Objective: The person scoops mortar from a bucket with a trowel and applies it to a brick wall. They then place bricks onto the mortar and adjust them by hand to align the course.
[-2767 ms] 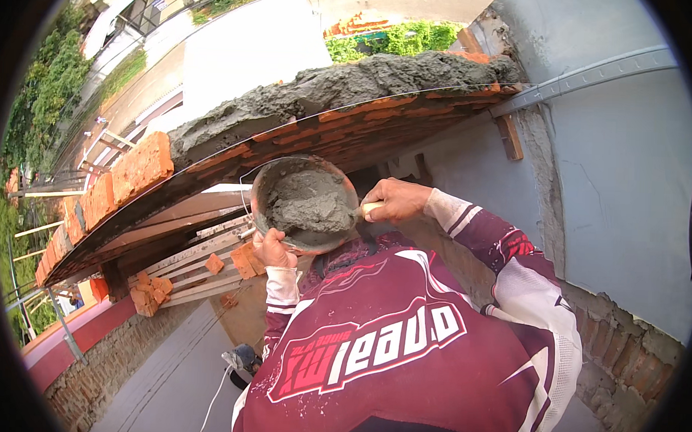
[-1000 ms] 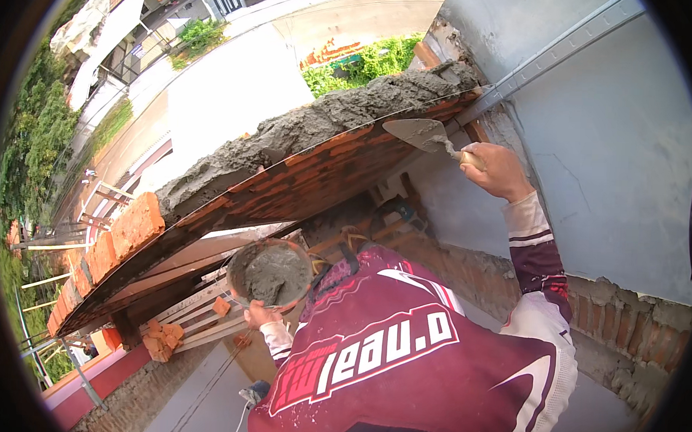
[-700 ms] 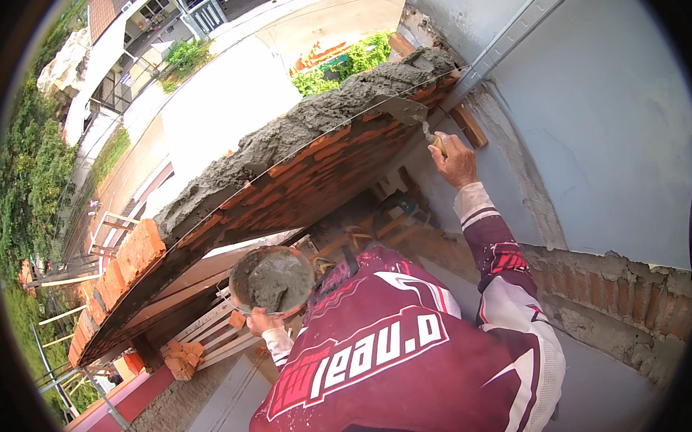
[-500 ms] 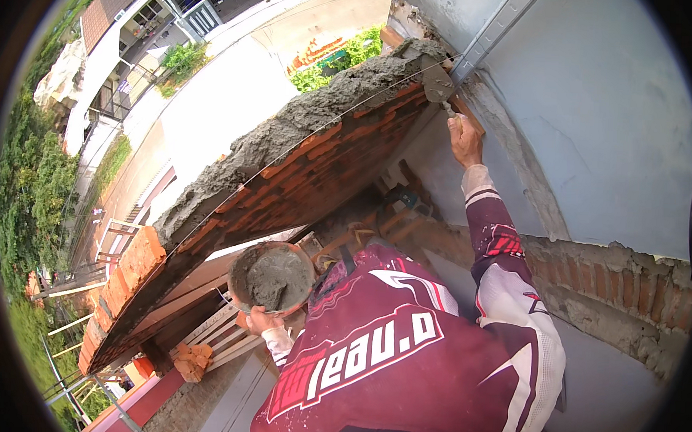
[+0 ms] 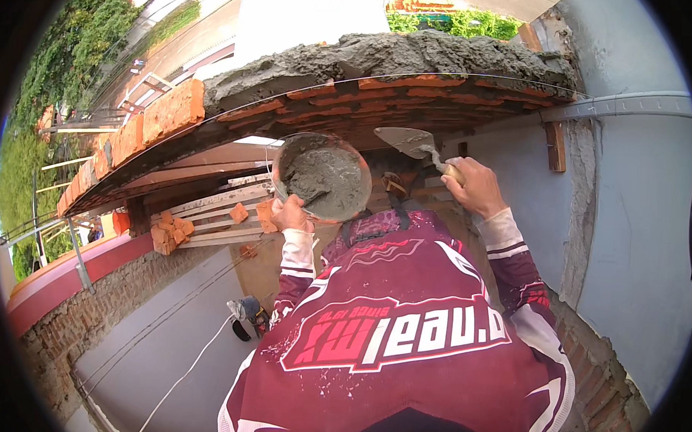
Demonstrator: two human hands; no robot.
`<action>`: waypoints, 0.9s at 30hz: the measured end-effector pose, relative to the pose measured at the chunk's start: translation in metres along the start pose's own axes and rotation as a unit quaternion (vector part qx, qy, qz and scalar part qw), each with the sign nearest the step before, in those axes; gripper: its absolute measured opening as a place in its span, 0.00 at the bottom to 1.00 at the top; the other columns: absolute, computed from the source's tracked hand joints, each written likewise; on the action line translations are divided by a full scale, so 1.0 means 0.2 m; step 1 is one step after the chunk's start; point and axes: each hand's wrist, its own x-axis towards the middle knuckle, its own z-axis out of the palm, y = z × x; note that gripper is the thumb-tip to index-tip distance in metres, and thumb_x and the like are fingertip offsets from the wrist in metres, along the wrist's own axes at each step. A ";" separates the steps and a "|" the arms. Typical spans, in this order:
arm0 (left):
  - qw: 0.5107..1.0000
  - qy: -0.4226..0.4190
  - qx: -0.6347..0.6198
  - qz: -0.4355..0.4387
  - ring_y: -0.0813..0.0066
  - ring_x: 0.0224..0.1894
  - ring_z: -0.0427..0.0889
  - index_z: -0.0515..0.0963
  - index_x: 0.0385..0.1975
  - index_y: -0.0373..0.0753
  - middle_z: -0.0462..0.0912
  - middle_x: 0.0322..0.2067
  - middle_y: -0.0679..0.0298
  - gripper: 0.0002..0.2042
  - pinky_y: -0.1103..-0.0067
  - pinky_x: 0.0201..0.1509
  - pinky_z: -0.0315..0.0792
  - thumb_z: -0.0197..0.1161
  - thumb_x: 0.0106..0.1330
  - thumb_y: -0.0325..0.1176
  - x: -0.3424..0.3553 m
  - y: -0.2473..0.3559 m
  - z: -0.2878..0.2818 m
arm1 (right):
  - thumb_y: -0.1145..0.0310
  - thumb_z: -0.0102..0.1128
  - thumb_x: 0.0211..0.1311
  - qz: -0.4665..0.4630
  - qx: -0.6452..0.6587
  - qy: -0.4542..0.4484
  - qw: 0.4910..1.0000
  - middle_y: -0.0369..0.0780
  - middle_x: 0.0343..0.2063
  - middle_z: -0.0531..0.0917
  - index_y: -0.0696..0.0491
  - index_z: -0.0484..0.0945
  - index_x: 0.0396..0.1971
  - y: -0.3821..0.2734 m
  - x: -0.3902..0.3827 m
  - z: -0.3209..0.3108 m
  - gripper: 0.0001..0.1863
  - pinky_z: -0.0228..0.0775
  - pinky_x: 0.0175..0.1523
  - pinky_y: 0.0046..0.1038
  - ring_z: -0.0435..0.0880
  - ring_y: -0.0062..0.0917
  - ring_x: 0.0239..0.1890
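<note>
Grey mortar (image 5: pixel 397 56) tops the curved orange-brick masonry (image 5: pixel 350 109) except its bare left end; left grip (image 5: pixel 293 214) holds a round orange-brown bucket (image 5: pixel 366 175), right grip (image 5: pixel 476 187) a wooden-handled steel trowel (image 5: pixel 404 140).

Right hand (image 5: pixel 476 188) is curled, outstretched; left hand (image 5: pixel 292 214), partly hidden, seems curled too.

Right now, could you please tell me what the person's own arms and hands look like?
The left hand and right hand are both bare, with no gloves. The long left sleeve and right sleeve are maroon, with whitish cuffs crossed by dark stripes. The right sleeve also has a red marking and a white panel higher up.
</note>
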 end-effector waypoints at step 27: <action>0.992 -0.124 0.017 0.010 0.83 0.28 0.75 0.77 0.57 0.24 0.81 0.32 0.69 0.30 0.83 0.31 0.70 0.57 0.47 0.13 -0.13 0.12 0.18 | 0.51 0.63 0.64 -0.083 0.041 -0.437 0.894 0.52 0.36 0.88 0.55 0.86 0.37 -0.43 0.41 0.39 0.20 0.78 0.50 0.45 0.87 0.48 0.44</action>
